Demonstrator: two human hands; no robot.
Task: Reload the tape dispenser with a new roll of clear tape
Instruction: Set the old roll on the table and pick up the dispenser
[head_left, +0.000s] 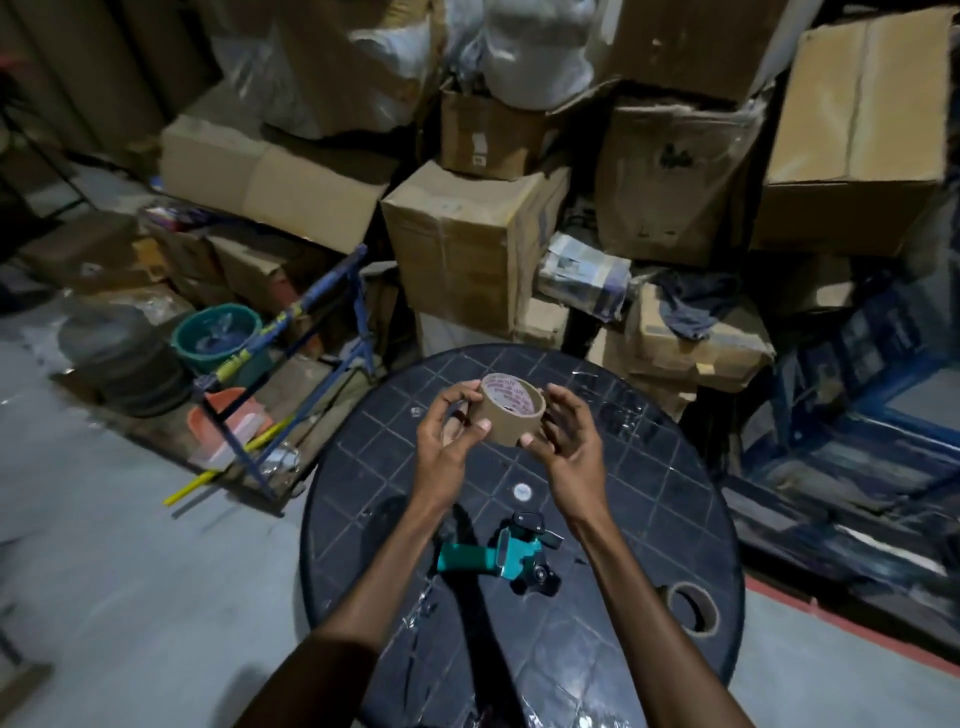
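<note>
I hold a full roll of tape above the far half of the round dark table. The roll looks tan, with a printed label inside its core. My left hand grips its left side, thumb on the outer face. My right hand cups its right side, thumb pressed on the lower edge. The teal and black tape dispenser lies on its side on the table, nearer to me, between my forearms. Its spool hub is bare.
An empty cardboard tape core lies near the table's right edge. A small white disc marks the table's centre. Stacked cardboard boxes crowd behind the table. A blue metal frame and a green tub stand to the left.
</note>
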